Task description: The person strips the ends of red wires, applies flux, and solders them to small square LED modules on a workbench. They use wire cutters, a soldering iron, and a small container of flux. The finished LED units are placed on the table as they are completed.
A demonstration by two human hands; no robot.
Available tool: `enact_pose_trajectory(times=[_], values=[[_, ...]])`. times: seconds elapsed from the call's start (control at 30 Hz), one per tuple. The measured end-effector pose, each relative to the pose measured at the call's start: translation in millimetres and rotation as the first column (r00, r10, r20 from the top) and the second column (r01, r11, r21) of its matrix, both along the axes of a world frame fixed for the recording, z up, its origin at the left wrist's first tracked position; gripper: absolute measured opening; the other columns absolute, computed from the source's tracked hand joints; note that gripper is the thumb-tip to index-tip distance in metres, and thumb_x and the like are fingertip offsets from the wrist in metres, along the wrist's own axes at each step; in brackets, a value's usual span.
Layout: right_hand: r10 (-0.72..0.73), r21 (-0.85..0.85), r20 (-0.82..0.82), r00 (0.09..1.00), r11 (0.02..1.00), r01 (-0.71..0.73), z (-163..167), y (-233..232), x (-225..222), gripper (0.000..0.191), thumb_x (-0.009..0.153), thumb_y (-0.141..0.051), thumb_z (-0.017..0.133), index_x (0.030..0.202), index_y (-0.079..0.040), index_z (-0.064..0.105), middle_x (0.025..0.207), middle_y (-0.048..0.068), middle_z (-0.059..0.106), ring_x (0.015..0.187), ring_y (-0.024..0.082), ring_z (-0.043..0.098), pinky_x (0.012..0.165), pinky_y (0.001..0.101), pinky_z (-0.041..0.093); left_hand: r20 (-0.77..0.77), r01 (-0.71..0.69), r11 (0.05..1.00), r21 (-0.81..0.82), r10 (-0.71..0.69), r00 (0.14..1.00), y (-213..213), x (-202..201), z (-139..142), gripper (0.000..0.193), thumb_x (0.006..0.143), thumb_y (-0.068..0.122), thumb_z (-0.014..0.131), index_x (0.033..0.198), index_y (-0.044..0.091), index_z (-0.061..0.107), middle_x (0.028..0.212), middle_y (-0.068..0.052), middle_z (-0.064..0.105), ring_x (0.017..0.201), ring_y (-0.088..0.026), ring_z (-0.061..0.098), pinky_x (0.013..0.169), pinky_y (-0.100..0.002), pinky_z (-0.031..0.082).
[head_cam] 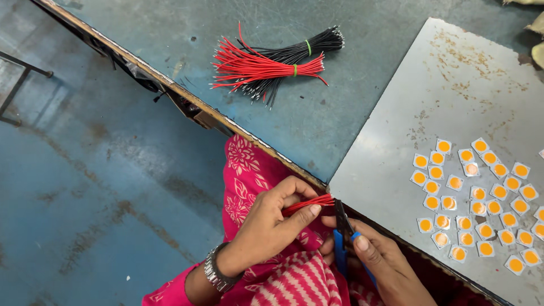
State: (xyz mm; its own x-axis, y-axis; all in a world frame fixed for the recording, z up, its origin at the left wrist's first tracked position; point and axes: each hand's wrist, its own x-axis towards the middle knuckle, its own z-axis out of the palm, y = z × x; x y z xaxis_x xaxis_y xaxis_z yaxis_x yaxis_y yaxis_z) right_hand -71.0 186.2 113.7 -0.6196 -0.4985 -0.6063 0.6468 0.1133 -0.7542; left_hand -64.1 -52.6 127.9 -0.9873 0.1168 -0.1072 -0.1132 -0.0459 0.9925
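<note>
Blue-grey workbench [340, 113] with a pale board [442, 102]; you hold red wires and a cutter at its near edge, above your lap.

Item one: a small bunch of red wires [309, 203], thin, glossy and roughly parallel, pinched between thumb and fingers of your left hand [272, 226]. Item two: blue-handled cutters [341, 232], gripped in your right hand [377, 260], dark jaws meeting the wire ends. Keep those ends even and the bunch steady, and bring the jaws square across, so the cut lands alike on each strand. Also present: a red wire bundle [260, 67] crossing a black wire bundle [300, 54] farther up the bench, each banded green, and many square white chips with orange centres [479, 198] on the board.
</note>
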Motion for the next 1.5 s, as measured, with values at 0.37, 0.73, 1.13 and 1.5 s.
enact_pose_trajectory(times=[0.37, 0.73, 1.13, 1.5], values=[[0.016, -0.129, 0.006, 1.000, 0.992, -0.015, -8.1, 16.0, 4.4, 0.061, 0.107, -0.046, 0.047, 0.149, -0.003, 0.052, 0.110, 0.015, 0.068, 0.105, 0.026, 0.071, 0.089, 0.0387, 0.054, -0.004, -0.029, 0.996, -0.086, 0.029, 1.000, 11.1, 0.6, -0.5, 0.022, 0.099, 0.019, 0.068, 0.108, 0.000, 0.063, 0.076, -0.002, 0.070, 0.064, -0.002, 0.053, 0.055, -0.023, 0.041], [-0.014, -0.017, -0.081, 0.997, 1.000, 0.013, 0.5, 20.2, 15.0, 0.063, 0.097, -0.046, 0.046, 0.142, -0.001, 0.054, 0.109, 0.016, 0.075, 0.107, 0.024, 0.071, 0.098, 0.0391, 0.052, -0.059, -0.051, 0.982, -0.183, 0.041, 0.997, 24.1, 5.7, 2.9, 0.021, 0.099, 0.020, 0.065, 0.105, 0.000, 0.063, 0.075, -0.007, 0.075, 0.057, -0.004, 0.058, 0.049, -0.025, 0.042], [-0.016, -0.074, -0.109, 0.994, 0.997, 0.008, -13.8, 40.8, 27.0, 0.067, 0.096, -0.048, 0.051, 0.143, 0.001, 0.051, 0.111, 0.017, 0.075, 0.108, 0.024, 0.070, 0.098, 0.0390, 0.052, -0.046, -0.059, 0.968, -0.245, 0.050, 0.998, 33.0, 6.6, 3.9, 0.021, 0.097, 0.020, 0.065, 0.102, 0.000, 0.067, 0.063, -0.007, 0.070, 0.048, -0.006, 0.053, 0.043, -0.027, 0.037], [0.002, -0.079, -0.122, 0.992, 0.997, -0.012, -10.4, 39.0, 26.7, 0.064, 0.099, -0.044, 0.049, 0.143, 0.002, 0.052, 0.110, 0.017, 0.074, 0.106, 0.024, 0.069, 0.097, 0.0389, 0.052, -0.158, -0.083, 0.964, -0.251, 0.044, 0.986, 36.1, 9.8, 1.6, 0.023, 0.100, 0.022, 0.066, 0.104, -0.001, 0.065, 0.072, -0.010, 0.074, 0.056, -0.008, 0.065, 0.049, -0.026, 0.044]])
